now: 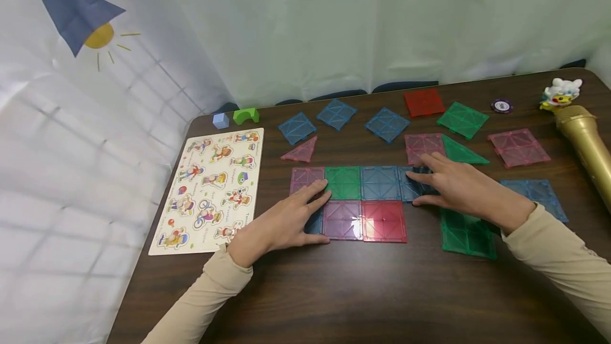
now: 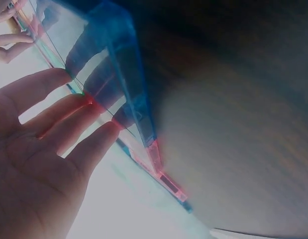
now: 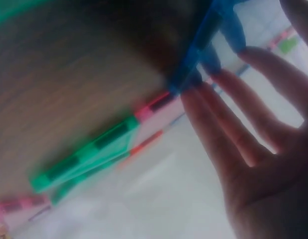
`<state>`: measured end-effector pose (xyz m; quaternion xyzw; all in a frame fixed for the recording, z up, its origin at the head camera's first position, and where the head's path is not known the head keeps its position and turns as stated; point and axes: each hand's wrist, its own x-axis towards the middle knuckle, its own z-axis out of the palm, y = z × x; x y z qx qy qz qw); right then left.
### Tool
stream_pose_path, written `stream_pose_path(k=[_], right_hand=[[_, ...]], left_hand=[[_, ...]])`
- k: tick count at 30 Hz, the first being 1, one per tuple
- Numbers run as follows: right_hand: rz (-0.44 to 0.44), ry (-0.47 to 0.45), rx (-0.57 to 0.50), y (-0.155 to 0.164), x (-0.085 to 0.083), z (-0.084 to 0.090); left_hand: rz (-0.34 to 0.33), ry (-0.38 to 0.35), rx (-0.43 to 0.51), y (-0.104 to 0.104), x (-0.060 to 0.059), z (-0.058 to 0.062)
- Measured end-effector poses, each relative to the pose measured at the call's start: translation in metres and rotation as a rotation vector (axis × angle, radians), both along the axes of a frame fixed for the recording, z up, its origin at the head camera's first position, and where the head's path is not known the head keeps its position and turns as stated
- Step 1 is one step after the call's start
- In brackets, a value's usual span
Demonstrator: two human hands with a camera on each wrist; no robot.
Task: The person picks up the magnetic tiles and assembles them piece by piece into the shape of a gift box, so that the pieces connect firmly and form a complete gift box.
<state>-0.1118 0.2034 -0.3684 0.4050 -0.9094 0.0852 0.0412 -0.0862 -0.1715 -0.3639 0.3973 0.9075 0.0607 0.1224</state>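
Touching tiles (image 1: 342, 221), hands (image 1: 288, 212) (image 1: 458, 185); figures (image 1: 214, 180) on puzzle board (image 1: 204, 237)

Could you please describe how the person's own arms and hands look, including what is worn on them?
Both arms wear long, light beige fabric sleeves, left sleeve and right sleeve, wrinkled and ending around the wrists. The left hand and right hand are bare, with slender fingers. No gloves, rings or cables are visible.
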Motion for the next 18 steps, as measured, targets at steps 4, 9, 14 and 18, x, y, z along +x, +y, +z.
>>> stream_pose_path(k=[4,9,14,18], right_hand=[[0.007,0.003,0.018,-0.0001,-0.002,-0.0001],[0.022,0.02,-0.009,0.0001,-0.0024,-0.0009],[0.02,-0.007,-0.019,0.0001,-0.0023,-0.0017],[0.004,-0.078,-0.017,0.0046,-0.0026,-0.0001]], left_hand=[[-0.003,0.013,-0.004,0.0,0.0,0.0008],[-0.006,0.018,0.004,0.0001,0.0004,0.001],[0.0,0.007,0.015,-0.0005,0.0011,0.0],[-0.002,0.016,0.02,-0.0013,0.0022,-0.0023]])
